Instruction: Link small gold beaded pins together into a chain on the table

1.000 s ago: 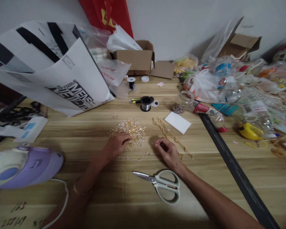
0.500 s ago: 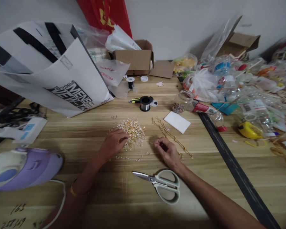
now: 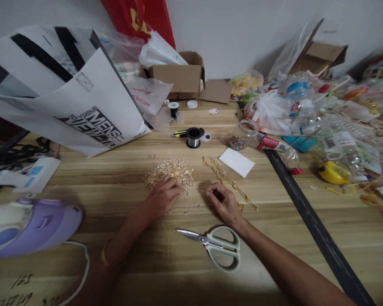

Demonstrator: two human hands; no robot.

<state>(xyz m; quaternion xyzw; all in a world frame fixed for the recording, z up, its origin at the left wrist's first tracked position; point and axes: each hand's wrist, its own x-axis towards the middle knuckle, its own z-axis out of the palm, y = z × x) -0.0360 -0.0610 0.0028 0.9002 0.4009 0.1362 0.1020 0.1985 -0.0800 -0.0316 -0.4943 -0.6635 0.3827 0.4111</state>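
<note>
My left hand reaches over the front edge of a pile of small gold and silver metal pieces. Its fingers are bent together at the pile; whatever they hold is hidden. My right hand rests on the table to the right, thumb and forefinger pinched on a thin wire-like piece whose tip points left. Between and below the hands lies a silver chain, partly covered by my left hand. A gold chain stretches beyond my right hand. Scissors with pale green handles lie slightly open near me.
A wire spool stands behind the pile, beside a yellow-black cutter. A white card and a jar of beads are right of it. Plastic bottles crowd the right. A purple-white appliance and paper bag occupy the left.
My left hand has shifted right across the front of the pile, uncovering its left side and covering part of the silver chain. The right hand keeps its pinch in place.
</note>
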